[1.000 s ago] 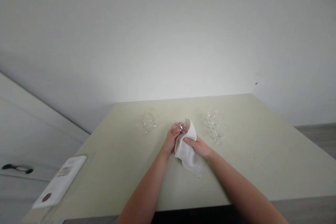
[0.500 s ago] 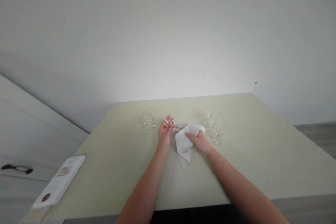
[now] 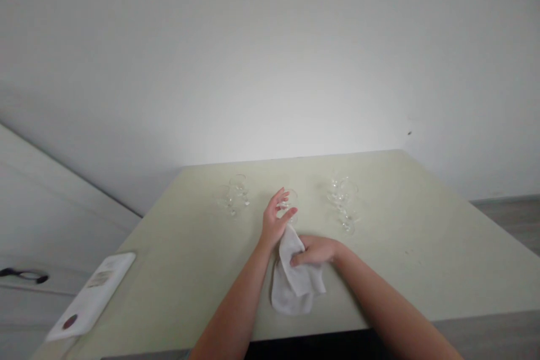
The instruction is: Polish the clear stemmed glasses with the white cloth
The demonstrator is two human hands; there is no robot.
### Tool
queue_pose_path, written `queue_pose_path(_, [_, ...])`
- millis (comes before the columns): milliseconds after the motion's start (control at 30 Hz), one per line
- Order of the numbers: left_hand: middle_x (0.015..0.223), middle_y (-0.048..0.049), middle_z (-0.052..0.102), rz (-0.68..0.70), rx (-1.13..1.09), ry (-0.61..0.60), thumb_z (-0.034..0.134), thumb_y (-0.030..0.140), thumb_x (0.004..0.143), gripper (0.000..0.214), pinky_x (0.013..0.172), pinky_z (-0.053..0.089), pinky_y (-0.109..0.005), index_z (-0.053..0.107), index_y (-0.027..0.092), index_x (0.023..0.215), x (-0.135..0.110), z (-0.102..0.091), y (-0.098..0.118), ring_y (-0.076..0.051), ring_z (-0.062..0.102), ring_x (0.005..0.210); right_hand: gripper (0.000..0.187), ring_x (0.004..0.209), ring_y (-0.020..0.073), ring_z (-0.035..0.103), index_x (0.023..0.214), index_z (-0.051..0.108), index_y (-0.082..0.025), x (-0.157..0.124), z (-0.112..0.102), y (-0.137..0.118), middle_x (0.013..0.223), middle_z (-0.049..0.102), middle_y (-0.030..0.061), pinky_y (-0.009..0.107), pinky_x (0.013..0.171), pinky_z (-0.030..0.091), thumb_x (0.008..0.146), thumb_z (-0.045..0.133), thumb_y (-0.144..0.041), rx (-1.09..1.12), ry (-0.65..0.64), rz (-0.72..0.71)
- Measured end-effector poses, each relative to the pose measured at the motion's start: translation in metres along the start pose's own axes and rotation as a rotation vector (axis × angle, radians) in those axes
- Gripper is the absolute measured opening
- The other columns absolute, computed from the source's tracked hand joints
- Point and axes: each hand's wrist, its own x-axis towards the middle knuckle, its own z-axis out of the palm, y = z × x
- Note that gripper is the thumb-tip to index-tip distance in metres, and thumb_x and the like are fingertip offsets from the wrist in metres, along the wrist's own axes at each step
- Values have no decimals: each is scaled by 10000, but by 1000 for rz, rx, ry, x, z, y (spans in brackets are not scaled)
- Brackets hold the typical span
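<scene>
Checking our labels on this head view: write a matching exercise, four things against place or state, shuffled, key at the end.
Things
1. Left hand
2. Right hand
3. White rectangular object
4. Dark handle

Place or state
A. On the white cabinet
B. Gripping the white cloth
C. At the tabletop's left edge
D. At the middle stemmed glass, thumb apart from fingers

Pairs: 1-D, 2-B, 3-C, 4-A

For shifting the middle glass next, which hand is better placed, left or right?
Left, probably: the left hand is right at the glass, fingers beside its bowl, while the right hand is nearer the person, gripping the cloth.
</scene>
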Motion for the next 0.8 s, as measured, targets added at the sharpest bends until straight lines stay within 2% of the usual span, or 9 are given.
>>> queue_pose_path(100, [1304,-117,566,-23,-31,-25,766,353,720,718,893,489,-345,431,273,1349,-2,4,-1,-220,570,1135,207,691,122,594,895,660,-140,-1,0,0,808,669,-12,253,696,494,713,667,-239,-1,27,8])
queue_pose_path(200, [1286,-119,552,-44,27,-1,792,347,676,680,836,507,-322,454,250,1259,-2,4,-5,-207,584,1093,202,687,122,590,883,659,-140,-1,0,-2,806,667,-10,250,686,492,705,668,-237,-16,32,18])
queue_pose_path(333, [966,-38,630,-56,361,83,781,375,653,469,695,482,-262,526,202,1007,-1,0,-16,-153,615,835,202,708,132,595,882,656,-145,-2,1,-3,828,668,-7,254,681,497,707,663,-244,-7,19,16])
queue_pose_path(400, [790,11,606,-66,545,63,730,397,699,320,659,458,-256,543,195,862,-1,-2,-21,-133,585,710,213,725,137,601,896,656,-148,-1,1,-2,849,672,-5,260,697,501,706,668,-244,-9,20,10])
queue_pose_path(467, [729,21,598,-65,657,-2,672,387,756,231,660,451,-263,551,192,787,0,-3,-23,-129,570,663,227,742,142,606,913,659,-150,-1,1,-1,871,676,-2,268,721,503,709,673,-247,-30,19,4])
queue_pose_path(533, [762,2,628,-38,720,-67,630,344,795,165,693,459,-279,576,189,786,0,-2,-24,-139,584,690,238,758,144,608,929,665,-151,0,0,0,887,676,-1,271,739,501,714,675,-252,-63,15,-3])
queue_pose_path(633, [914,-41,679,70,798,-192,582,257,826,108,821,465,-322,634,188,890,1,2,-22,-172,612,852,245,758,139,600,939,668,-147,-1,-1,-1,874,670,-6,258,736,493,719,674,-257,-96,-8,-4])
queue_pose_path(700, [1077,-56,681,143,854,-310,561,219,836,217,922,439,-353,647,207,1034,1,6,-22,-191,592,1012,240,757,138,590,927,668,-142,-2,-1,-3,853,663,-8,248,725,488,725,671,-273,-114,-57,1])
queue_pose_path(800, [1308,-35,596,199,979,-458,540,228,858,351,1000,394,-398,605,269,1200,0,13,-23,-209,513,1190,240,743,139,576,896,675,-138,-3,-1,-7,821,653,-14,244,714,478,731,666,-312,-170,-126,18])
